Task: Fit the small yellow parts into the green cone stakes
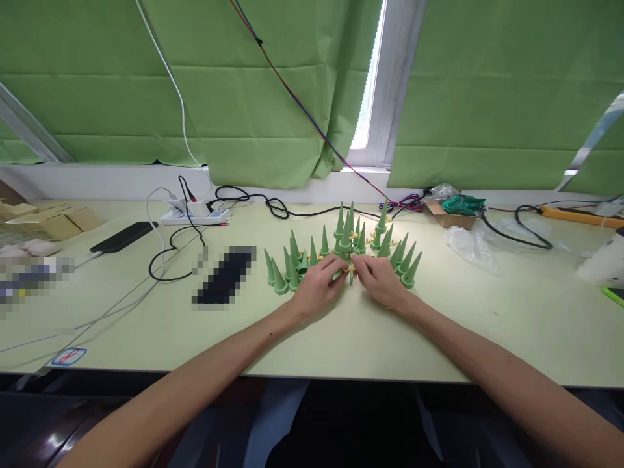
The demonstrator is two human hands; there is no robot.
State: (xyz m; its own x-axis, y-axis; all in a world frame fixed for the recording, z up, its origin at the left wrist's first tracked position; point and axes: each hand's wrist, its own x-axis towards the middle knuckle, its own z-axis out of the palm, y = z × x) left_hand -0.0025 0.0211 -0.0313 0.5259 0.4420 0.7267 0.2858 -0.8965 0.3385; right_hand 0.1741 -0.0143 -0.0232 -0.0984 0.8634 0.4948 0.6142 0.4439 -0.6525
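My left hand [322, 284] is closed, fingertips pinching a small yellowish plastic piece [349, 268]. My right hand [381, 278] meets it from the other side, its thumb and fingers closed on a green cone-shaped spike [351, 277] whose narrow end shows below the fingers. Fingers cover most of both parts, so I cannot tell whether they are joined. Many similar green spikes stand point up around the hands, such as one spike [279, 278] at the left and another spike [412, 272] at the right. More small yellowish pieces [389, 241] lie among them.
A dark pixelated slab [225, 276] lies left of the spikes. Farther left are a black flat device [124, 237], a white power strip [195, 216] and loose cables. At right sit a small cardboard box [448, 214] and clear plastic bags [470, 249]. Green curtains [273, 97] hang behind the table.
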